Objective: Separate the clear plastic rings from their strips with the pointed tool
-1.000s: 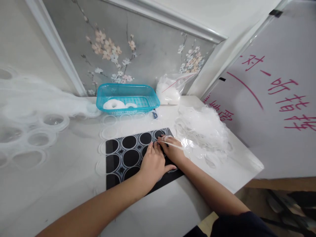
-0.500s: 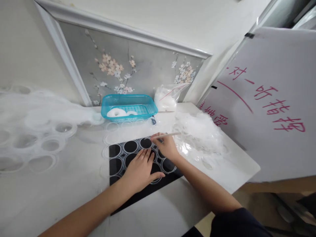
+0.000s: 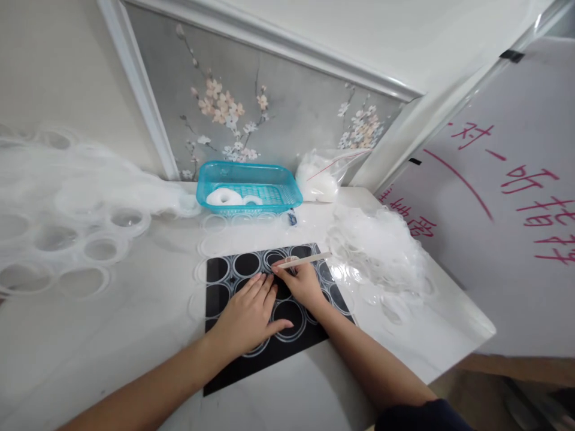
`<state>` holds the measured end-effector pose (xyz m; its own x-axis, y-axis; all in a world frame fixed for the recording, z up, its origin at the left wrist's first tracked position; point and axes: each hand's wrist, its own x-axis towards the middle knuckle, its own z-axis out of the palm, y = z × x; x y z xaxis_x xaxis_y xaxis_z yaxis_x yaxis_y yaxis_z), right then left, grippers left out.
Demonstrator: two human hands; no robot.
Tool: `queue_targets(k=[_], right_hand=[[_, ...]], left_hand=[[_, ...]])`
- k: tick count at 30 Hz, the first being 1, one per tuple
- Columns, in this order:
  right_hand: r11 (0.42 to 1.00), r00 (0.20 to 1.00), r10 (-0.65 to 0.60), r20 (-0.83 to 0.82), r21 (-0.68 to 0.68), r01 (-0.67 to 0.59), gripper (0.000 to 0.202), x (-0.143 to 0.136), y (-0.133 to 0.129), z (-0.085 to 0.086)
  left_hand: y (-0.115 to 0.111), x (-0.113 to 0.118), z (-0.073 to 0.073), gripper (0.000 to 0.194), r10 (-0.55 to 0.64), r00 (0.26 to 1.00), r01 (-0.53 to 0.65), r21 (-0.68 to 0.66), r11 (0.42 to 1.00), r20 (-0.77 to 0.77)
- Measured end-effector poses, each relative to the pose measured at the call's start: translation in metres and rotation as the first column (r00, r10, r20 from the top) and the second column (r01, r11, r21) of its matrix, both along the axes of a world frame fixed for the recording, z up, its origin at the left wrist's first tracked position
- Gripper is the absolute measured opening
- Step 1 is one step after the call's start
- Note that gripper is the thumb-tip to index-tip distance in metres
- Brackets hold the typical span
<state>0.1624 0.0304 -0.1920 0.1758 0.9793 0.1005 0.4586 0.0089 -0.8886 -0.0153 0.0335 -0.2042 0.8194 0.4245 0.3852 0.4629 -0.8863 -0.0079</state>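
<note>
My left hand (image 3: 245,314) lies flat with its fingers spread on a clear sheet with round ring shapes (image 3: 214,241), pressing it over a black board (image 3: 224,372). Between the thumb and fingers of my right hand (image 3: 304,285) is a thin, pale, pencil-like stick (image 3: 311,260), slanting up to the right. Its lower tip is near one of the upper rings, just beyond my left fingertips. Whether the tip touches the sheet I cannot tell.
A blue plastic basket (image 3: 294,202) holding white rings (image 3: 223,196) stands at the back. Beside it is a clear zip bag (image 3: 321,179) with white contents. Clear ring scraps (image 3: 381,248) pile up at the right, more ring sheets (image 3: 99,197) at the left. A whiteboard (image 3: 507,287) borders the right side.
The camera view has shifted, so the scene sits differently in the frame. My right hand and the stick have moved slightly towards me along the ring; my left hand stays flat on the sheet.
</note>
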Motion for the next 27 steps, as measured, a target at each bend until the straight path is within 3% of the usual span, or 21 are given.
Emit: queue_targets(k=[7, 16, 18, 20, 22, 24, 27], right_hand=[[0.99, 0.989, 0.025, 0.147, 0.134, -0.045, 0.014, 0.0, -0.002, -0.003], [0.972, 0.869, 0.045, 0.492, 0.178, -0.151, 0.022, -0.002, -0.004, -0.014], [0.973, 0.876, -0.019, 0.482, 0.211, -0.095, 0.021, 0.013, 0.007, -0.006], [0.963, 0.891, -0.162, 0.424, 0.265, 0.049, 0.026, 0.038, 0.024, 0.011], [0.909, 0.874, -0.362, 0.323, 0.332, 0.253, 0.039, 0.065, 0.04, 0.031], [0.849, 0.863, -0.472, 0.182, 0.359, 0.389, 0.036, 0.084, 0.048, 0.047], [0.882, 0.908, -0.402, 0.116, 0.314, 0.351, 0.025, 0.083, 0.041, 0.05]], left_hand=[[0.001, 0.0, -0.001, 0.083, 0.013, 1.0, -0.013, -0.107, 0.994, 0.004], [0.005, 0.001, 0.001, 0.083, 0.018, 0.999, -0.023, -0.163, 0.986, -0.031], [0.005, 0.0, 0.001, 0.085, 0.019, 0.998, -0.028, -0.172, 0.985, -0.053], [0.005, -0.002, 0.002, 0.085, 0.007, 0.997, -0.019, -0.169, 0.985, -0.072], [0.005, -0.003, 0.003, 0.086, -0.015, 0.997, 0.004, -0.158, 0.987, -0.071], [0.005, -0.004, 0.003, 0.087, -0.03, 0.999, 0.024, -0.151, 0.988, -0.041], [0.006, -0.004, 0.001, 0.087, -0.036, 0.999, 0.036, -0.149, 0.988, 0.005]])
